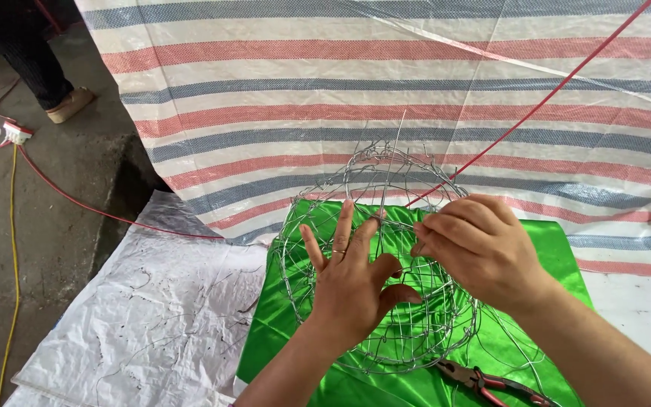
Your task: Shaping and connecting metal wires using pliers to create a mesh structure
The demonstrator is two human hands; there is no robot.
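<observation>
Silver wire, bent into a round open-mesh wire frame (386, 256), fills the centre of my view as I watch from the headset feed, and everything else sits around it. My left hand (352, 283) lies against the near side of the frame with its fingers spread wide and straight, thumb hooked toward the mesh, a ring on one finger; it grips nothing that I can make out. My right hand (480, 249) is curled narrow at the frame's upper right edge, fingertips pinched together on a strand of the wire. Under the frame lies a sheet of shiny green cloth (295, 316). Just below the frame, on that cloth, rest red-handled pliers (484, 383). Behind the frame spreads a woven tarp (386, 83) striped red, blue and white, and a red cord (544, 94) runs from the frame's top up to the right. Left of the frame lies a crumpled white plastic sheet (152, 301) on bare concrete floor (47, 226), with a yellow cable (13, 249) well beyond.
</observation>
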